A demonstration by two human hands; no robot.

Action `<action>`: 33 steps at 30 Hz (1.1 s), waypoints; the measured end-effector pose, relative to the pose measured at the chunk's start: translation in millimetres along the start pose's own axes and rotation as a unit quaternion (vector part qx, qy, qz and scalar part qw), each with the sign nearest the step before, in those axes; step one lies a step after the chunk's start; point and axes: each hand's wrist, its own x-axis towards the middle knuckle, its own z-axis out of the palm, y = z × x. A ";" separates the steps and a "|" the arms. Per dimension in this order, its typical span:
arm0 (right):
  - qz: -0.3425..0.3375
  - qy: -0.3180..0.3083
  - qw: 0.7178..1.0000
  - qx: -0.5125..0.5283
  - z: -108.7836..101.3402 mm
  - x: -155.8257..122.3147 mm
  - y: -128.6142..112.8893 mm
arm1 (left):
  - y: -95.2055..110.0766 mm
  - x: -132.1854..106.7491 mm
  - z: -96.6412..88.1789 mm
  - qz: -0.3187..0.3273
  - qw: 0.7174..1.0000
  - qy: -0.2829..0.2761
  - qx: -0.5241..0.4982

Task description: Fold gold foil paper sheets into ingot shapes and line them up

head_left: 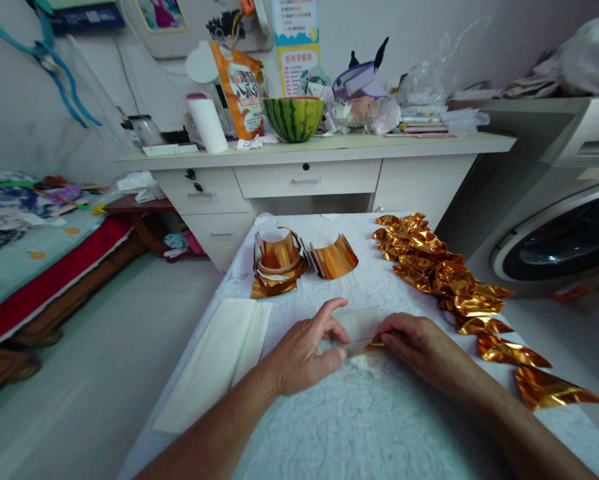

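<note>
Both grips clamp the sheet (360,324), left hand (303,355) pinning it flat on the surface (379,420), right hand (415,343) pinching its edge

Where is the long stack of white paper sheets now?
In the head view, the long stack of white paper sheets lies at the left edge of the white table, left of the left hand and nearer than the curled gold foil pile.

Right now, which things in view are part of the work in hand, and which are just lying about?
In hand: left hand and right hand pinching a foil sheet; curled gold sheets; folded gold pieces; white paper stack; all on the table.
Lying about: half watermelon, orange bag, desk, washing machine, bed.
</note>
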 end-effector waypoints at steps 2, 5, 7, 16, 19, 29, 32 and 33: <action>0.003 0.008 1.000 0.002 0.7 1.0 -1.9 | 4.2 -0.1 -0.7 -0.004 1.000 -0.001 0.008; 0.016 0.018 1.000 0.002 1.6 1.8 -4.3 | 8.2 2.4 4.4 -0.049 0.997 0.018 0.060; 0.024 0.024 0.999 0.003 2.3 2.0 -4.7 | 9.3 5.0 8.7 -0.066 0.994 0.030 0.085; 0.058 0.047 0.997 -0.001 10.2 3.8 -0.4 | 2.6 10.7 20.8 -0.097 0.981 0.100 0.132; 0.063 0.059 0.996 -0.021 13.9 4.7 -0.1 | -1.1 11.7 25.0 -0.103 0.974 0.117 0.166; 0.057 0.082 0.992 -0.078 18.7 6.6 0.5 | 1.6 8.8 20.8 -0.089 0.969 0.121 0.196; 0.057 0.086 0.991 -0.090 19.9 7.2 1.9 | 0.2 8.8 22.6 -0.086 0.969 0.133 0.189; 0.057 0.088 0.990 -0.092 20.3 7.4 2.1 | -0.6 8.8 23.9 -0.085 0.968 0.138 0.192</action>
